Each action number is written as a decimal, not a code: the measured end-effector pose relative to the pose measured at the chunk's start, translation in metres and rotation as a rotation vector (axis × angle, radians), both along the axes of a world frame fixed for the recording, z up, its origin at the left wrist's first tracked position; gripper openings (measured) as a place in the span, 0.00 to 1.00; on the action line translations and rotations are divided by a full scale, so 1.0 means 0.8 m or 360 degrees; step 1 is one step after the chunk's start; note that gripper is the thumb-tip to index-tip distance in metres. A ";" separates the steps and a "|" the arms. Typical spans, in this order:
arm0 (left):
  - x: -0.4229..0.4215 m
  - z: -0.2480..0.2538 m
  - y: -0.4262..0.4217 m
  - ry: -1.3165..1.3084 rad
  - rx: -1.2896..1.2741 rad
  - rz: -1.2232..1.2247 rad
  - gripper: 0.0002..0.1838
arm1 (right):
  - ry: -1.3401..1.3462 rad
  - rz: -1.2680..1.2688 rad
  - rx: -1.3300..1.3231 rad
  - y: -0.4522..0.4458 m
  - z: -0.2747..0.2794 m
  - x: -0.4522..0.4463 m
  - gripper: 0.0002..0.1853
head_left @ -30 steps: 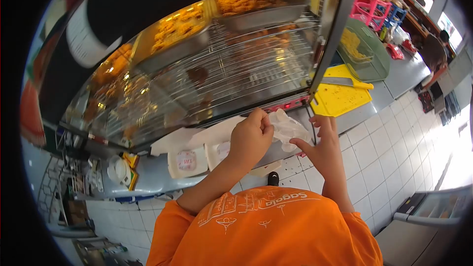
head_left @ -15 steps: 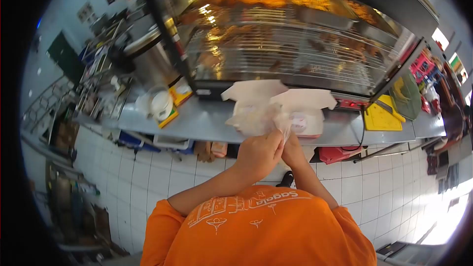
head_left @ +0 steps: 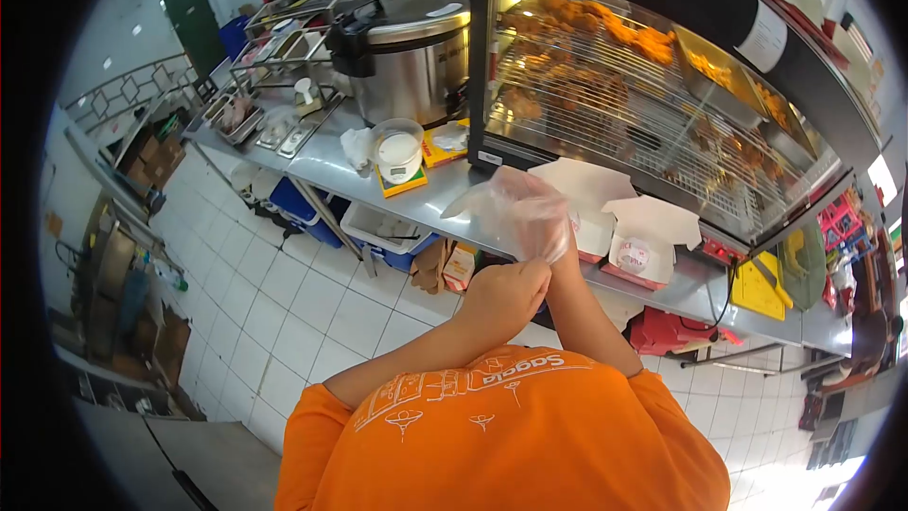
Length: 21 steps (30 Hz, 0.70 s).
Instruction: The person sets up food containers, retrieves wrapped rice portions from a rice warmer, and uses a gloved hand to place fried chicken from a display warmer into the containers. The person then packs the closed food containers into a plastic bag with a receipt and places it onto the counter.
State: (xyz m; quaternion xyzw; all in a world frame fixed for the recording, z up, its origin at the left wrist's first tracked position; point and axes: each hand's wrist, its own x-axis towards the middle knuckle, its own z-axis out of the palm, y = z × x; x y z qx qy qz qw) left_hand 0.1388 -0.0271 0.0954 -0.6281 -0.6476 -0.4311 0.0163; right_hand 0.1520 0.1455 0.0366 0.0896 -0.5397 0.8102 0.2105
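Note:
A clear plastic glove [head_left: 518, 213] covers my right hand [head_left: 549, 227], whose fingers show blurred through the film. My left hand [head_left: 506, 298] is closed on the glove's cuff at the right wrist. Just beyond the right hand, two open white cardboard boxes stand on the steel counter. One box [head_left: 591, 227] is partly hidden behind the glove; the other box [head_left: 636, 255], to its right, has a round printed paper inside.
A glass food warmer [head_left: 605, 85] with fried food stands behind the boxes. Left of it are a large steel cooker [head_left: 407, 71] and a scale [head_left: 399, 170] with a tub. A yellow board [head_left: 757, 289] with a knife lies at the right.
My hands have come together, and the glove, earlier held loosely between them, is now over my right hand. The view has swung left, bringing the cooker and scale into fuller view.

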 end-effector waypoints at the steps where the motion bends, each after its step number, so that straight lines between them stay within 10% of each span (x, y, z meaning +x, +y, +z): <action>1: -0.004 0.002 -0.004 -0.0004 0.0005 0.0009 0.05 | 0.0173 0.0202 -0.0297 -0.002 0.000 -0.007 0.47; 10: -0.006 0.014 0.012 0.0018 0.0319 0.0349 0.06 | 0.0202 0.0277 -0.0998 -0.049 0.046 0.022 0.56; 21: 0.007 -0.039 0.081 -0.0188 -0.0183 -0.0801 0.09 | -0.0158 -0.0993 -0.1014 0.024 0.053 0.097 0.41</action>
